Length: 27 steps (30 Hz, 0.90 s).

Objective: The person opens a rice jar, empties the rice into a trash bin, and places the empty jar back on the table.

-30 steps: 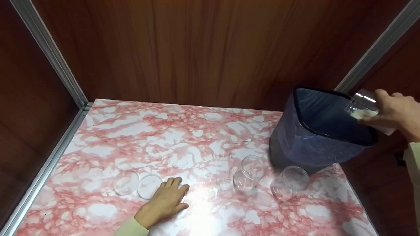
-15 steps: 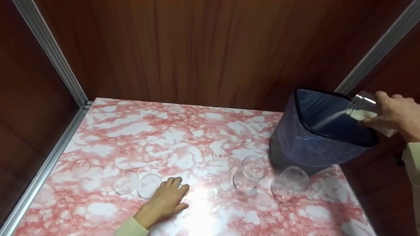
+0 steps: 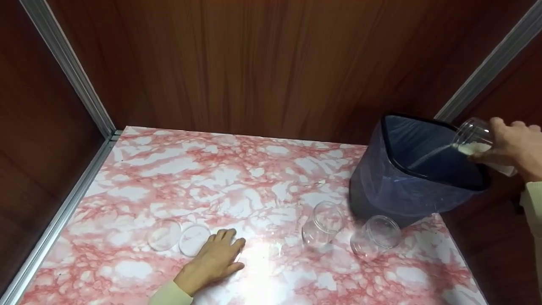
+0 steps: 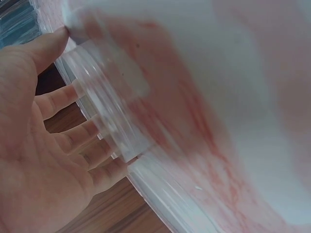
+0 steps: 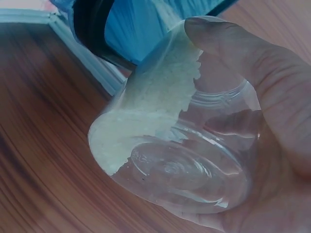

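My right hand (image 3: 518, 146) grips a clear jar (image 3: 476, 137) tilted mouth-down over the trash bin (image 3: 368, 182). Pale fine grains pour from its mouth in a thin stream into the bin. In the right wrist view, the off-white grains (image 5: 141, 107) lie along the jar's lower side, with my thumb and fingers around it. My left hand (image 3: 214, 260) rests on the table, fingers relaxed and spread over a clear lid (image 4: 104, 97), which they touch. Two more clear round lids, one beside the hand (image 3: 194, 240) and another farther left (image 3: 164, 235), lie flat.
Two clear open jars, a left one (image 3: 318, 231) and a right one (image 3: 372, 241), stand on the red-and-white marbled table (image 3: 237, 178) before the bin. The bin has a bluish liner and dark rim. Brown wood-grain panels (image 3: 237, 63) with metal edging enclose the table.
Grains have begun to stream from the tilted jar into the bin, and the stream continues now. My left hand has stayed in place.
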Each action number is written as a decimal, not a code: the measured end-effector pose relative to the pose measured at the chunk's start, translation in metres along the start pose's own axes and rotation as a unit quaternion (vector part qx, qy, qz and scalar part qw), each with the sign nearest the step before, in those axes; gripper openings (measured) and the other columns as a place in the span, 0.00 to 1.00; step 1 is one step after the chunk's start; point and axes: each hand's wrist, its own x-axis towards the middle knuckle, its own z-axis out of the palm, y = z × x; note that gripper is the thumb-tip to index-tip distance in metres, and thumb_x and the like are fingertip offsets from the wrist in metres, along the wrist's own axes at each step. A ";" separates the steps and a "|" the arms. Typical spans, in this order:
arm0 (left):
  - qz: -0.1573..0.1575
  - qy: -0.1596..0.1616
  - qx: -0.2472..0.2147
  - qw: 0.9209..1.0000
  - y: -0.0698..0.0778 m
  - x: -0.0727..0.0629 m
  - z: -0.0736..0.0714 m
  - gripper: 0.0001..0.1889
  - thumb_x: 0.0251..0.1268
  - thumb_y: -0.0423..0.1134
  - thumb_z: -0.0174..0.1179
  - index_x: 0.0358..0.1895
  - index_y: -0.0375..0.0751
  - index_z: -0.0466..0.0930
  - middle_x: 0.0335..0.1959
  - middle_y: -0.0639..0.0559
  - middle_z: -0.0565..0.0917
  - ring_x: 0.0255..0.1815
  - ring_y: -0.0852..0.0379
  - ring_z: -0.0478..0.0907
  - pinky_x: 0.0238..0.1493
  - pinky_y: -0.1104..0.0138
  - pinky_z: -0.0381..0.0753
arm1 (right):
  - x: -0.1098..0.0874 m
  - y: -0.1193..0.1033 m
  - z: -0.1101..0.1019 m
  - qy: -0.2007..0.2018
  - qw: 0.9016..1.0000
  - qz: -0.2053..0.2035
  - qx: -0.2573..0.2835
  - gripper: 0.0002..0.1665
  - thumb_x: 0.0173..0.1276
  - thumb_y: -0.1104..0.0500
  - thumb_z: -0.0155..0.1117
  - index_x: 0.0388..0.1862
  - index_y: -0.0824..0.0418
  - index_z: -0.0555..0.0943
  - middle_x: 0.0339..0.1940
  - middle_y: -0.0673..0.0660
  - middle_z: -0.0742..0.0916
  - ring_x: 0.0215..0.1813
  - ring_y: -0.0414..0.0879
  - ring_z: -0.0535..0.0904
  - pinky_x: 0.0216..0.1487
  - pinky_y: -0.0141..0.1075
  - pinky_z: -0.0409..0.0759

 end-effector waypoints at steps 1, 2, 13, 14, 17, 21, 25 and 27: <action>0.001 0.002 0.001 1.000 0.000 0.000 0.000 0.26 0.62 0.56 0.63 0.59 0.47 0.72 0.62 0.36 0.72 0.61 0.38 0.71 0.54 0.47 0.79 | 0.000 0.000 0.000 0.003 1.000 0.001 -0.001 0.50 0.47 0.46 0.77 0.54 0.75 0.60 0.42 0.87 0.72 0.41 0.84 0.69 0.41 0.65 0.67; 0.000 0.002 0.000 1.000 0.000 0.000 0.000 0.26 0.62 0.56 0.63 0.58 0.47 0.72 0.62 0.37 0.72 0.61 0.38 0.71 0.55 0.47 0.79 | 0.001 0.000 0.000 0.005 1.000 0.001 -0.003 0.50 0.47 0.46 0.77 0.54 0.75 0.60 0.42 0.87 0.72 0.41 0.84 0.69 0.42 0.65 0.67; -0.003 0.006 0.002 1.000 0.001 0.000 0.000 0.26 0.62 0.56 0.63 0.58 0.48 0.72 0.63 0.36 0.72 0.62 0.39 0.71 0.56 0.47 0.78 | 0.000 -0.002 -0.004 -0.001 1.000 0.002 -0.007 0.49 0.47 0.47 0.76 0.53 0.76 0.60 0.41 0.87 0.72 0.42 0.84 0.68 0.46 0.65 0.64; -0.003 0.006 0.003 1.000 0.000 0.000 0.000 0.26 0.62 0.57 0.63 0.59 0.48 0.72 0.63 0.36 0.72 0.62 0.39 0.71 0.56 0.48 0.78 | 0.001 -0.001 -0.004 0.000 1.000 0.001 -0.007 0.49 0.47 0.47 0.76 0.53 0.76 0.60 0.41 0.87 0.72 0.42 0.84 0.68 0.46 0.65 0.64; -0.003 0.006 0.005 1.000 0.000 0.000 0.001 0.27 0.61 0.57 0.63 0.59 0.47 0.72 0.63 0.36 0.72 0.62 0.39 0.71 0.57 0.48 0.78 | 0.001 0.000 -0.001 0.006 1.000 -0.002 -0.003 0.50 0.47 0.47 0.77 0.54 0.76 0.60 0.41 0.87 0.72 0.42 0.84 0.68 0.46 0.66 0.63; 0.000 0.007 0.008 1.000 0.000 -0.001 0.001 0.27 0.61 0.57 0.63 0.59 0.47 0.72 0.63 0.36 0.72 0.61 0.39 0.71 0.57 0.48 0.78 | 0.000 0.000 0.001 0.012 1.000 -0.003 -0.001 0.50 0.46 0.48 0.77 0.54 0.76 0.59 0.41 0.88 0.71 0.42 0.84 0.67 0.46 0.66 0.63; 0.008 0.010 0.000 1.000 -0.001 -0.001 0.002 0.27 0.62 0.55 0.64 0.59 0.45 0.72 0.63 0.35 0.72 0.62 0.38 0.71 0.56 0.47 0.78 | -0.001 -0.002 0.001 0.012 1.000 0.000 0.002 0.51 0.46 0.49 0.77 0.54 0.76 0.58 0.41 0.88 0.71 0.43 0.85 0.66 0.47 0.67 0.62; 0.011 0.012 -0.005 1.000 -0.001 -0.001 0.003 0.27 0.62 0.54 0.64 0.59 0.45 0.72 0.63 0.35 0.72 0.62 0.38 0.71 0.56 0.47 0.78 | -0.001 -0.003 0.001 0.015 1.000 0.000 0.002 0.51 0.45 0.50 0.78 0.54 0.76 0.58 0.40 0.88 0.71 0.43 0.85 0.66 0.48 0.67 0.61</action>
